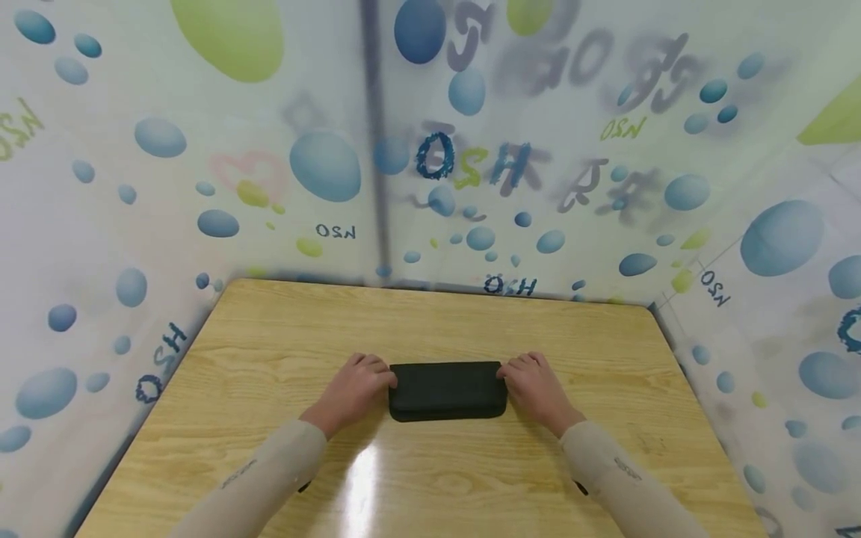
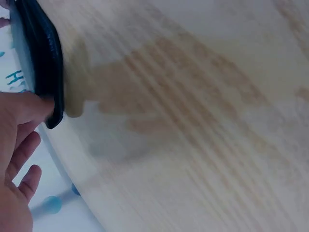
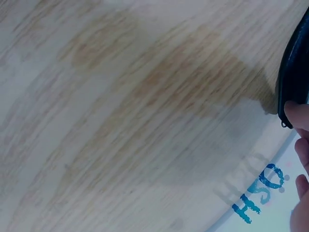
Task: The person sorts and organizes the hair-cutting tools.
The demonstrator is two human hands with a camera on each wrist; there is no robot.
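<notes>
Black case [image 1: 447, 390]: oblong, matte, rounded near corners; small loop [image 3: 284, 124] at right end; between hands, around table's middle. Left hand [image 1: 359, 388]: pinching left end. Right hand [image 1: 536, 388]: clamped likewise on right end. Beige sleeves [image 1: 265, 471]: converging from near side. Table [image 1: 464, 486]: glossy, wood-grained. Walls [image 1: 232, 104]: printed blue, green drops.

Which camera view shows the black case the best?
The head view: it shows the black case uncropped, between the left hand and right hand. Both wrist views show only part of it, cropped by the frame.
</notes>
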